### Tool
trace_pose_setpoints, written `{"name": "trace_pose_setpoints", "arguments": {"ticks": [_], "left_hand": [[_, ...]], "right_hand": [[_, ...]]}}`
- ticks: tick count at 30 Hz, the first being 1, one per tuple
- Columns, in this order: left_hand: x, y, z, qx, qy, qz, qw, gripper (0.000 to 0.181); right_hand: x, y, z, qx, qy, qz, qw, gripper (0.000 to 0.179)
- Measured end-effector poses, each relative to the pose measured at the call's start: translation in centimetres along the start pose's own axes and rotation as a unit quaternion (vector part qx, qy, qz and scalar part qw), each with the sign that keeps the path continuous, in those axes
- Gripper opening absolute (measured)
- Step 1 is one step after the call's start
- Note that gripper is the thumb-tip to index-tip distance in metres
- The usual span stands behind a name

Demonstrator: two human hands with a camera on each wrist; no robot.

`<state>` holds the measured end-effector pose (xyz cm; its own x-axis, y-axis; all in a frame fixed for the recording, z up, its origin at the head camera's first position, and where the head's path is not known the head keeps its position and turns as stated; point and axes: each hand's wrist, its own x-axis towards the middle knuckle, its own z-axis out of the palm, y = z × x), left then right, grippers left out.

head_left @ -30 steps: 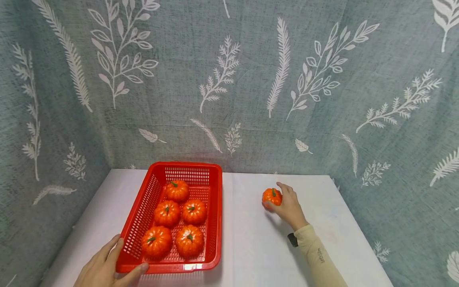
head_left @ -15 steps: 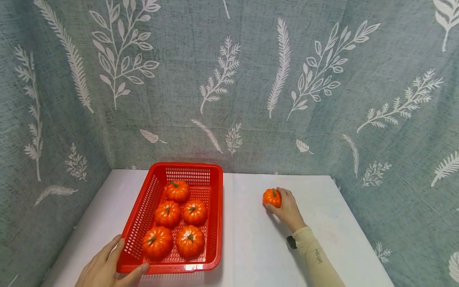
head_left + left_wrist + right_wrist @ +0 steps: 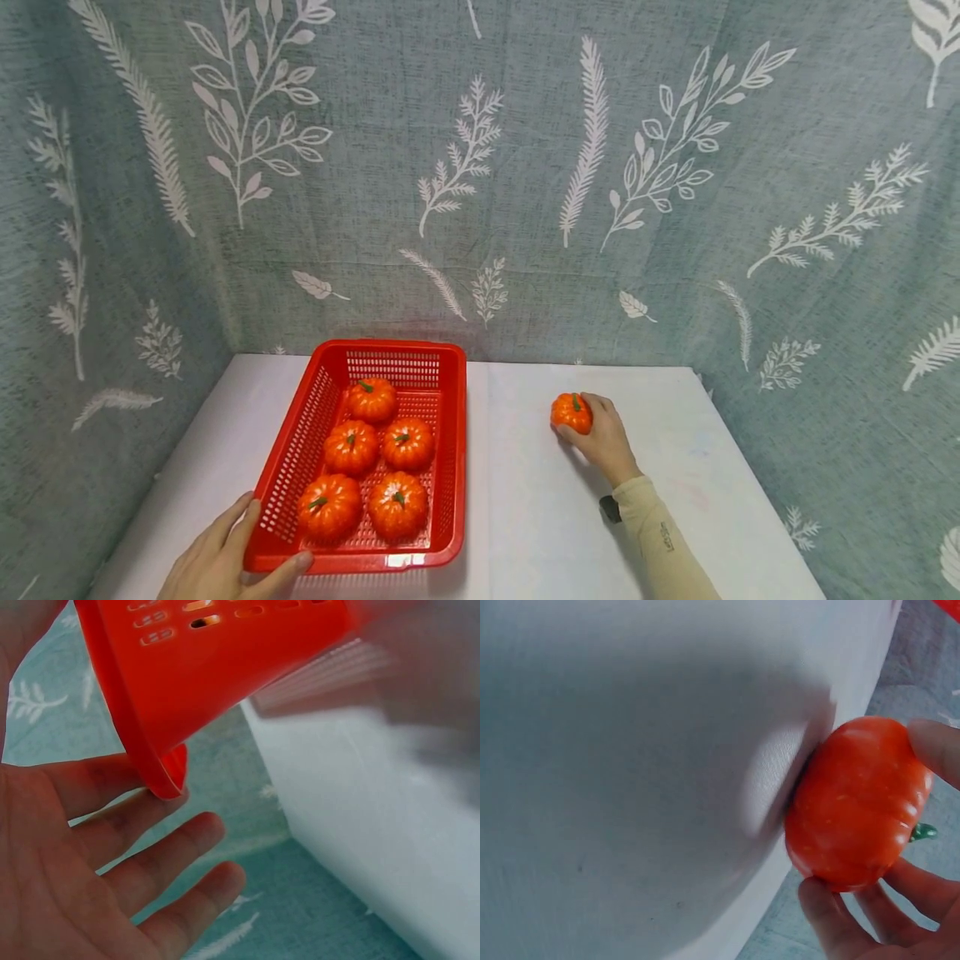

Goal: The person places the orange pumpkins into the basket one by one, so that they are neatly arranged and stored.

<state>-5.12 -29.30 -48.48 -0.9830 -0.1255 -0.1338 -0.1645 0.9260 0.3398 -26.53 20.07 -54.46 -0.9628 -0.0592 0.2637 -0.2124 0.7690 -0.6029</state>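
Observation:
On the right of the white table, a small orange toy pumpkin (image 3: 571,414) with a green stem is gripped by my right hand (image 3: 603,437). In the right wrist view, thumb and fingers press opposite sides of this pumpkin (image 3: 859,806), which sits at the table surface. A red plastic basket (image 3: 454,467) stands at the left with several similar pumpkins (image 3: 351,447) in it. My left hand (image 3: 217,550) rests at its near left corner, thumb at the front rim. The left wrist view has the fingers (image 3: 169,859) spread and fairly straight, touching the basket rim (image 3: 161,769).
White cloth covers the table (image 3: 525,517). A grey-green curtain (image 3: 517,183) with white leaf prints encloses the back and both sides. Between basket and right hand lies a stretch of table. A dark object (image 3: 611,507) is at the right wrist.
My right fingers, spread around the pumpkin a second ago, have closed onto it. The pumpkin has barely shifted. The left hand and basket stay in place.

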Motion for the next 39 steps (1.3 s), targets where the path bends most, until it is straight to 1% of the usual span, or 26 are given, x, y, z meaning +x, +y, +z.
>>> {"name": "trace_pose_setpoints", "arguments": {"ticks": [2, 5, 9, 13, 17, 22, 27, 34, 39], "left_hand": [[-0.1, 0.0, 0.0, 0.001, 0.001, -0.002, 1.0, 0.115], [-0.2, -0.1, 0.1, 0.0, 0.012, 0.001, 0.9999, 0.115], [-0.2, -0.2, 0.1, -0.001, 0.02, 0.003, 0.9998, 0.114], [-0.2, -0.3, 0.2, -0.005, 0.031, 0.018, 0.9994, 0.11], [-0.3, -0.4, 0.2, -0.007, 0.042, 0.03, 0.9986, 0.108], [-0.4, -0.3, 0.4, -0.007, 0.053, 0.033, 0.998, 0.108], [-0.5, -0.3, 0.4, -0.007, 0.057, 0.032, 0.9978, 0.107], [-0.6, -0.2, 0.4, -0.007, 0.065, 0.033, 0.9974, 0.108], [-0.6, -0.2, 0.3, -0.006, 0.054, 0.024, 0.9982, 0.109]], "right_hand": [[0.0, -0.1, 0.1, 0.008, 0.013, -0.007, 0.9999, 0.071], [-0.1, -0.6, 0.2, 0.025, 0.036, -0.023, 0.9988, 0.071], [0.0, -1.4, 0.3, 0.057, 0.062, -0.054, 0.995, 0.07], [0.3, -2.3, 0.6, 0.058, 0.075, -0.085, 0.9919, 0.069], [0.5, -3.3, 0.8, 0.054, 0.079, -0.1, 0.9904, 0.069], [1.0, -5.0, 1.0, 0.069, 0.073, -0.1, 0.9899, 0.067], [2.0, -6.9, 1.2, 0.075, 0.061, -0.115, 0.9886, 0.067], [3.6, -10.5, 1.4, 0.065, 0.03, -0.176, 0.9818, 0.069], [4.5, -13.4, 1.3, 0.045, 0.001, -0.209, 0.9769, 0.071]]}}
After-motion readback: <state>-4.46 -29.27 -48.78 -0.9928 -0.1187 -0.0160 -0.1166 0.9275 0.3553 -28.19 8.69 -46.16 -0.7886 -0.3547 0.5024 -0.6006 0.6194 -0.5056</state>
